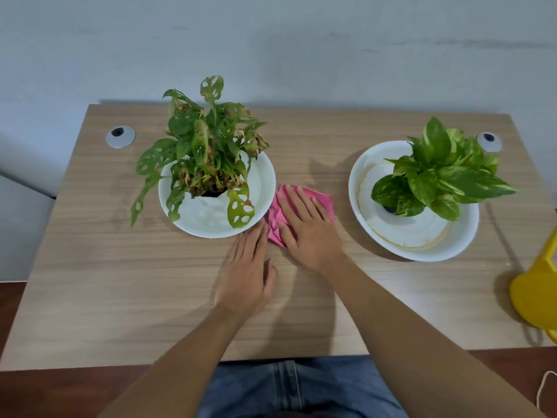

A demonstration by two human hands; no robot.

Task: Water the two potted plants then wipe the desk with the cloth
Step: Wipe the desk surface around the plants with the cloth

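A pink cloth [322, 200] lies crumpled on the wooden desk [120, 267] between two potted plants. My right hand [307, 227] presses flat on the cloth, fingers spread. My left hand [247, 273] rests flat on the desk beside it, fingertips touching the cloth's near left edge and the left saucer's rim. The left plant [205, 152], with holed, partly brown leaves, stands in a white saucer [262, 182]. The right plant [443, 173], with green and yellow leaves, stands in a white stained saucer [416, 233].
A yellow watering can [536, 291] sits at the desk's right edge, partly out of view. Two grey cable grommets [120, 136] [489, 141] are set in the desk's far corners. A pale wall rises behind the desk. My jeans show below the near edge.
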